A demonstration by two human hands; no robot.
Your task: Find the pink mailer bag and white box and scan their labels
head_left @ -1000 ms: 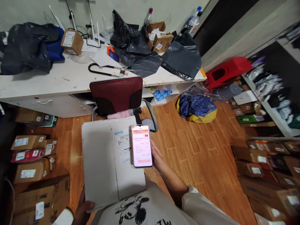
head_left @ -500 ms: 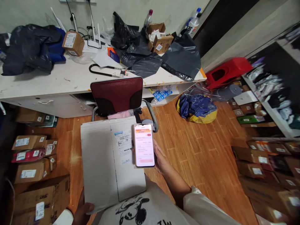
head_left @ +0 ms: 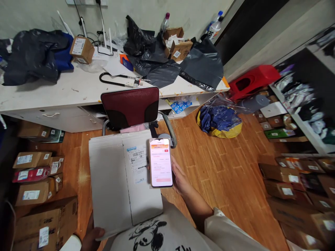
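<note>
My right hand (head_left: 179, 176) is wrapped round a smartphone (head_left: 161, 164) with its lit screen facing up. The screen shows a pale page with a red button and an orange banner. A flat white cardboard box (head_left: 111, 181) rests against my body, left of the phone. My left hand (head_left: 92, 235) grips the box at its near left corner, thumb on top; the other fingers are hidden below. On the right part of the box is a printed shipping label (head_left: 137, 164), partly covered by the phone's left edge.
A chair with a dark red back (head_left: 131, 108) stands ahead, against a white desk (head_left: 65, 92) bearing black plastic bags (head_left: 201, 62) and a U-lock (head_left: 117, 80). Brown parcels (head_left: 34, 190) line the left; more boxes (head_left: 290, 190) fill the right. A blue-yellow sack (head_left: 220, 120) lies on the floor.
The view has shifted very slightly. The box's far left edge sits a touch further left. Both hands keep their grips, and the phone stays over the box's right side.
</note>
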